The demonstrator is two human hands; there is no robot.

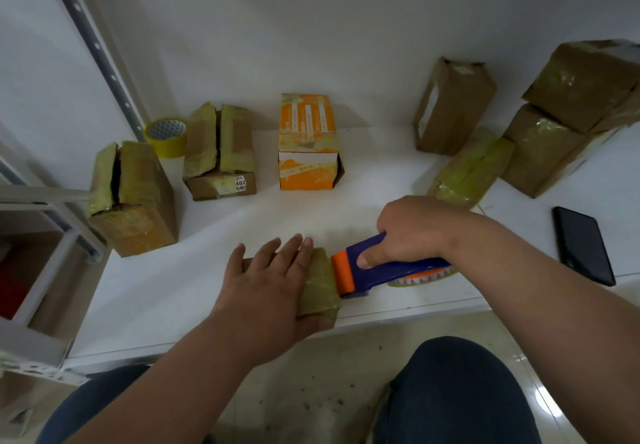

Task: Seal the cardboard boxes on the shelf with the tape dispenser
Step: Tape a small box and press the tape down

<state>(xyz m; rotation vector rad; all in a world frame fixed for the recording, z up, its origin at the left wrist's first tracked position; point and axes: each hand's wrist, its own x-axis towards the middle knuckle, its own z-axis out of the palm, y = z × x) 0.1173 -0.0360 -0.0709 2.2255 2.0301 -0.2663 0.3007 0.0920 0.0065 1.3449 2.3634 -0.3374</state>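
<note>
- Small box at the shelf's front edge, wrapped in yellowish tape.
- Left hand flat on its top, fingers straight and slightly spread, thumb at the near side.
- Dispenser touching the box's right end, gripped by the right hand, fingers curled round the handle.
- Behind: more boxes, an orange box, a tape roll.
- Far right: phone.
</note>
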